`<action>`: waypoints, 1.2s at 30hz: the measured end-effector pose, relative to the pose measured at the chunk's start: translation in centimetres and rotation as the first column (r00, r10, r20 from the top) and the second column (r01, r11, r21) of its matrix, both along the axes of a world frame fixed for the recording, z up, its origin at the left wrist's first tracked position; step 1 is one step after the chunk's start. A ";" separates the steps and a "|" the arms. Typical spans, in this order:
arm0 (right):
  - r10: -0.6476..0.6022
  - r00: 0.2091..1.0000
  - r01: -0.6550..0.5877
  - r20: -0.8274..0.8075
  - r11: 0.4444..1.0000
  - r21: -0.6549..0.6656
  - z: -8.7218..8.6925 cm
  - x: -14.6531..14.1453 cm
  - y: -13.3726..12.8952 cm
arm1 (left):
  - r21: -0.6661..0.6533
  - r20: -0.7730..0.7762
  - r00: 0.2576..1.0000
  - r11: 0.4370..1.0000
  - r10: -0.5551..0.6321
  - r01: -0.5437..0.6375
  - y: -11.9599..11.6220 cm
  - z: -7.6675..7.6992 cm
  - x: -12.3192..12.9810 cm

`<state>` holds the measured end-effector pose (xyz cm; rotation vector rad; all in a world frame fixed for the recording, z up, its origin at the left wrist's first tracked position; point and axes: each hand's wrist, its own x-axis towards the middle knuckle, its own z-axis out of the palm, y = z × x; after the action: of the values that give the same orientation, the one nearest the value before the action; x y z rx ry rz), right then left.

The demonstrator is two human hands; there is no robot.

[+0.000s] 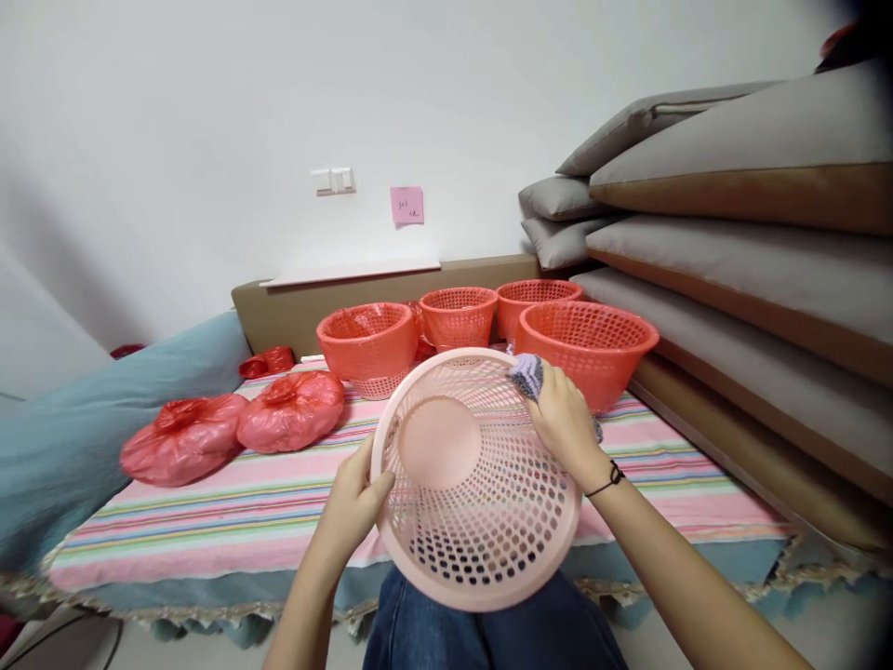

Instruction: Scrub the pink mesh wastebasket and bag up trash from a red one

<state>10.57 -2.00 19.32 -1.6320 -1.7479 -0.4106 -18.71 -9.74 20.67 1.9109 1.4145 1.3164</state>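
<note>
A round pale pink plastic basket (441, 442) with a holed wall is tilted so that its inside faces the camera, over the person's lap. My left hand (359, 493) grips its left rim, thumb on the front of the rim and the other fingers hidden behind. At the basket's upper right rim, my right hand (562, 419) is closed on a purple and grey cloth (528, 375), which lies against the rim. A dark band circles my right wrist.
Red baskets (366, 342) stand behind on a striped cloth (230, 521). Two tied red plastic bags (182, 439) lie at the left, with a red roll (267, 362) behind them. Large grey and brown cushions (739, 261) are stacked at the right. A blue armrest (139, 381) is at the left.
</note>
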 end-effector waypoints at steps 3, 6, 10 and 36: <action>0.020 0.995 -0.021 0.099 1.000 0.009 0.2 -0.2 0.0 | -0.043 -0.035 0.999 0.998 -0.039 0.037 0.0 0.0 -0.1; 0.073 0.987 -0.079 0.142 0.996 0.034 0.8 0.0 0.6 | -0.039 -0.058 0.995 0.996 -0.080 0.078 0.3 0.2 0.1; 0.199 0.961 -0.218 0.192 0.972 0.084 2.7 -0.7 1.0 | -0.045 -0.127 0.978 0.986 -0.167 0.162 0.9 1.0 1.3; -0.096 0.986 0.087 0.134 0.994 0.067 4.1 -2.1 2.1 | 0.033 0.493 0.846 0.967 0.203 -0.252 0.7 -9.1 6.0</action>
<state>8.49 0.13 23.38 -1.6790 -1.7461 -0.6265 -12.70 -9.03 11.55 1.3419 1.3522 1.8506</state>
